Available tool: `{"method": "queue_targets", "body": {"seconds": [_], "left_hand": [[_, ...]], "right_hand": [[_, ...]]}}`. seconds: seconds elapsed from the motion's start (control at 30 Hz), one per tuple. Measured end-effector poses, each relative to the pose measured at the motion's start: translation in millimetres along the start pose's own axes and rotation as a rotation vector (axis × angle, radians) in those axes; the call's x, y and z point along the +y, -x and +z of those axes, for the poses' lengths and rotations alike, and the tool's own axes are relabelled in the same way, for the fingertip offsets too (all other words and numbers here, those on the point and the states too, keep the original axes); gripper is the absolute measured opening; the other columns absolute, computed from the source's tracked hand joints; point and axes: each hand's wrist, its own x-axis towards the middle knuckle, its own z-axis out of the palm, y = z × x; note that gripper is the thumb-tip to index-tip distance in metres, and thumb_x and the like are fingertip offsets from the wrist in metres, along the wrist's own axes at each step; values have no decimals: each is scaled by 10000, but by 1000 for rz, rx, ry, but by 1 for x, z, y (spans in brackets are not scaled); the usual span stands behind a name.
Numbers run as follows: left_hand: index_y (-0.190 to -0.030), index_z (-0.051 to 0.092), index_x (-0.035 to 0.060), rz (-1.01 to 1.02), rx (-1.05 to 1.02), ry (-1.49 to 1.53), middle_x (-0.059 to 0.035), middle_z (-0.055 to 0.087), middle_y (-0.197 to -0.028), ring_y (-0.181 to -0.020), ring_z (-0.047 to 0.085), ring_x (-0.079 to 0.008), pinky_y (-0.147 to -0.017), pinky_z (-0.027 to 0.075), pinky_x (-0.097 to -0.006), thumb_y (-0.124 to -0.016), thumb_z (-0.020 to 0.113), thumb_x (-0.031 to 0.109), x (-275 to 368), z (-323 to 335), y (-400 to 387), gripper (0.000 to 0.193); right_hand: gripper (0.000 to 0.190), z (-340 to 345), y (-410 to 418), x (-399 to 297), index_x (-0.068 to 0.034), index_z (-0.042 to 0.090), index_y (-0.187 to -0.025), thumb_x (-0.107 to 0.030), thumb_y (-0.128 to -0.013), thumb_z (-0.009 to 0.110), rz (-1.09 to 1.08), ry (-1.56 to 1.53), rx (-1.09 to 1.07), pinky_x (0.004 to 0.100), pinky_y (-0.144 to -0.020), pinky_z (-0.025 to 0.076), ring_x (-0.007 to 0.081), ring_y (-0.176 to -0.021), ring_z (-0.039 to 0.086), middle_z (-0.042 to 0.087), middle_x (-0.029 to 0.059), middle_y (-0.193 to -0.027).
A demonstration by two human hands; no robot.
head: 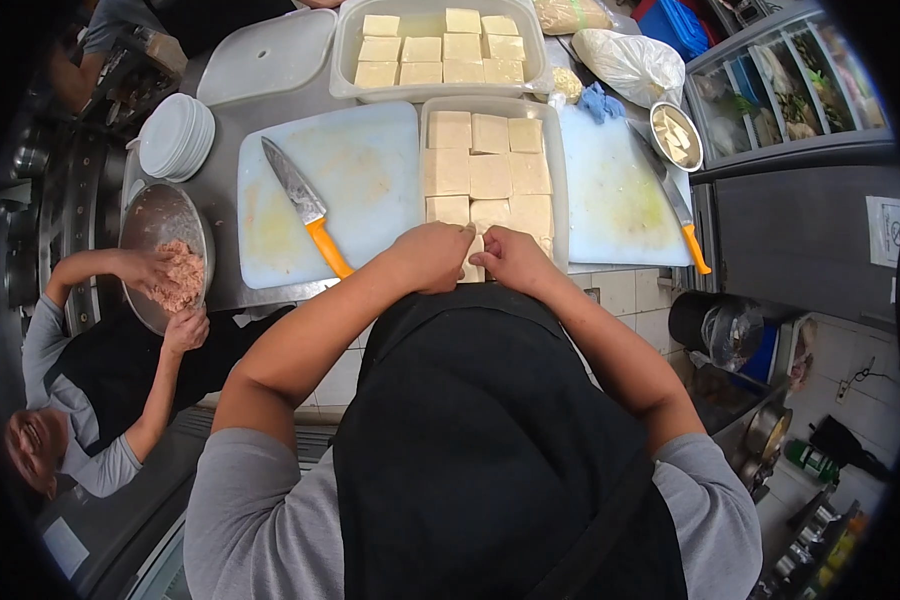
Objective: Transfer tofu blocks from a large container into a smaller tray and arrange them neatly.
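Observation:
Close in front of my apron, both hands meet over the near end of a translucent plastic container (560, 180) filled with rows of pale tofu blocks (490, 177). My left hand (436, 255) reaches in from the left, its fingers at a front tofu block (472, 266). On the other side of that block is my right hand (521, 259), with curled fingers and the thumb towards the left hand. The fingertips partly cover the block, so whether either hand grips it is unclear.
Cutting boards (375, 172) (607, 187) flank the container, each bearing an orange-handled knife (297, 186) (671, 191). Behind stands a larger tub of tofu (442, 91). At left, a co-worker's hand (150, 274) presses minced meat (176, 277) in a steel bowl (146, 217), near stacked plates (178, 139).

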Motion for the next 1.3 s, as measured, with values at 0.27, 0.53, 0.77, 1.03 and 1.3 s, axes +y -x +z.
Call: {"method": "queue_targets", "body": {"seconds": [0.27, 0.53, 0.77, 1.03, 1.3], "left_hand": [[-1392, 537, -29, 233, 397, 124, -256, 686, -1192, -1114, 648, -432, -945, 526, -478, -828, 764, 137, -33, -2, -3, 631], [-817, 713, 54, -21, 255, -78, -165, 700, -837, -856, 682, -392, -744, 542, -515, -818, 602, 89, -48, -37, -73, 117], [-909, 688, 49, -1, 723, -154, -159, 704, -886, -856, 683, -394, -733, 538, -518, -856, 624, 137, -91, -87, -86, 121], [-1128, 620, -77, -616, 1011, 81, -289, 687, -1084, -1052, 666, -450, -916, 540, -497, -867, 762, 271, -219, -141, -158, 457], [-1182, 606, -116, -831, 860, 175, -328, 660, -1223, -1154, 659, -451, -983, 540, -483, -871, 785, 433, -294, -171, -211, 656]], "right_hand": [[379, -64, 9, -31, 4, 640, -997, -296, -839, 810, -215, 512, 79, 498, -890, 505, 403, -1053, 648, 656, 240, -1168], [120, -38, -83, -15, -6, 682, -801, -29, -816, 565, -349, 530, 74, 530, -827, 533, 454, -864, 668, 682, 253, -859], [95, -66, -71, 2, -16, 613, -898, -41, -829, 671, -388, 114, 365, 460, -799, 514, 392, -877, 614, 624, 193, -894], [419, -42, -93, 37, -22, 571, -1240, -57, -847, 712, -554, 152, 566, 508, -1003, 416, 421, -1138, 509, 557, 209, -1203], [395, -36, -90, 29, -30, 591, -1221, -13, -840, 692, -404, 73, 566, 518, -1007, 408, 416, -1166, 519, 554, 202, -1249]]}}
